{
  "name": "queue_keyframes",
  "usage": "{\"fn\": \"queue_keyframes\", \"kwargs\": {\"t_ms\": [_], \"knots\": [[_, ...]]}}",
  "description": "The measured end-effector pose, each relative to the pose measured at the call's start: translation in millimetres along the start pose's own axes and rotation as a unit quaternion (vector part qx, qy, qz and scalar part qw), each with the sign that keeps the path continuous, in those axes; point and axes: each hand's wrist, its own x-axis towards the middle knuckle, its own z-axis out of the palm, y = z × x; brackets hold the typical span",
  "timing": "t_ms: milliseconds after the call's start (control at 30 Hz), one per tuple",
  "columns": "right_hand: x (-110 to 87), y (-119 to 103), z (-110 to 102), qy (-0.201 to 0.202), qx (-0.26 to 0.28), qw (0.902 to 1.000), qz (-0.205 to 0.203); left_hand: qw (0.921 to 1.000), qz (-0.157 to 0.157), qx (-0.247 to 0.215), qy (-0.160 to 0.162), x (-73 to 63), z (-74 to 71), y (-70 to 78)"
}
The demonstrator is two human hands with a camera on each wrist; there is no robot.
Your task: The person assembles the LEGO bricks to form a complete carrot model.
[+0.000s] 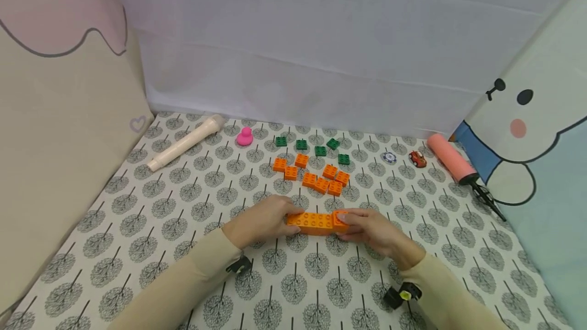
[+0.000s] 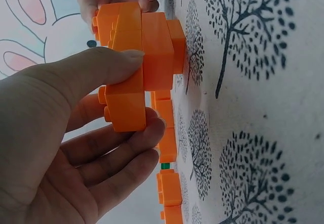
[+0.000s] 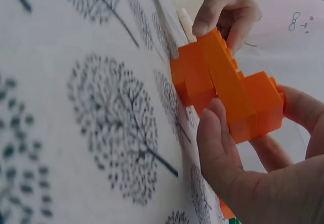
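left hand [image 1: 270, 218]: pinched the orange build's [image 1: 313, 229] left end — apparently steadying it | right hand [image 1: 375, 229]: pinched top block [image 3: 265, 106] against underside — likely squeezing both snug

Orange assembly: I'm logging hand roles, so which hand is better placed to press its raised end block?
Probably the right hand: it holds the raised block, while the left hand holds the opposite end of the assembly.

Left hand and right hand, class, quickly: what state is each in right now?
Left hand: holding the left end of the orange block build between thumb and fingers.
Right hand: holding the build's right end, thumb on top.
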Motion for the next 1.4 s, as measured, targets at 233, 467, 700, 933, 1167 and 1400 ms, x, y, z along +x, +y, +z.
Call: {"fn": "queue_keyframes", "kwargs": {"t_ms": [233,467,700,933,1167,1400], "knots": [[0.5,-5.9,-5.0,-0.016,-0.055,0.9983,0.006,0.9999,-0.015,-0.003,-0.001,2.2,1.9,0.0],[2.5,-28.5,-17.2,0.076,-0.322,0.9414,-0.065,0.9999,-0.006,-0.004,0.010,3.0,3.6,-1.6],[32.9,-45.8,-41.7,0.137,-0.513,0.8299,-0.172,0.9999,-0.006,-0.010,0.013,2.7,5.9,-4.0],[63.3,-53.0,-52.8,0.092,-0.553,0.8144,-0.149,0.9999,-0.009,-0.004,0.008,4.0,5.3,-1.9],[73.7,-48.0,-52.0,0.076,-0.569,0.8062,-0.143,0.9999,-0.011,0.003,0.000,4.6,5.3,-1.0],[79.7,-48.7,-51.2,0.079,-0.560,0.8120,-0.144,1.0000,-0.009,0.002,0.003,6.8,7.2,-1.7]]}}
